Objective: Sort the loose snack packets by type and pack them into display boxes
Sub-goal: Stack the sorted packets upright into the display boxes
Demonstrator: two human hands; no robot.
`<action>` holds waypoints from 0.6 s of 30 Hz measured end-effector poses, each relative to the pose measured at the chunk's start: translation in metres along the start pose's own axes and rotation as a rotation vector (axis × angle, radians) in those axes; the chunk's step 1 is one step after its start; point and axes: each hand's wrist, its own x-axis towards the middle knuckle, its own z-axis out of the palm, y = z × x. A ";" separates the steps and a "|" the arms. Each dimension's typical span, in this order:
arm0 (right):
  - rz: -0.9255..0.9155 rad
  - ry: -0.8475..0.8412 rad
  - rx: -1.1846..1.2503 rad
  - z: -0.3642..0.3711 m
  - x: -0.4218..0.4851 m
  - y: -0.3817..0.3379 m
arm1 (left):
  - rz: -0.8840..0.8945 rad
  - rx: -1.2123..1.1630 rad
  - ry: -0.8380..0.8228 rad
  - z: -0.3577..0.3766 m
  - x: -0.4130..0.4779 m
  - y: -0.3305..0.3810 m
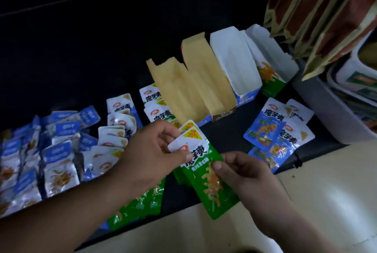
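Dark tabletop (224, 136): left hand (149, 150) and right hand (244, 173) both pinching glossy green foil snack packets (208, 187); square the edges, then slide into green-fronted white cardboard display box (271, 64).

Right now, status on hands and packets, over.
Left hand, right hand both pinching green packets. Display boxes open, empty. Blue packets beside boxes, not blocking.

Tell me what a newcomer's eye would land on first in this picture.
First, the bright green packets at the centre, held at the top by the left hand and pinched at the side by the right hand. Behind them a row of open display boxes runs back to the right, tan and white inside. At the left lies a wide spread of blue-and-white packets.
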 end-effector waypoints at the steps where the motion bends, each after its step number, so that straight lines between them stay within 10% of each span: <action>1: 0.019 0.031 -0.031 0.006 0.001 0.006 | -0.020 0.051 0.068 -0.003 -0.001 -0.011; 13: -0.245 0.365 -1.128 0.019 0.061 0.032 | 0.233 0.486 -0.194 0.001 -0.018 -0.067; 18: -0.320 0.413 -1.138 0.018 0.051 0.038 | 0.373 0.738 -0.296 0.016 -0.017 -0.063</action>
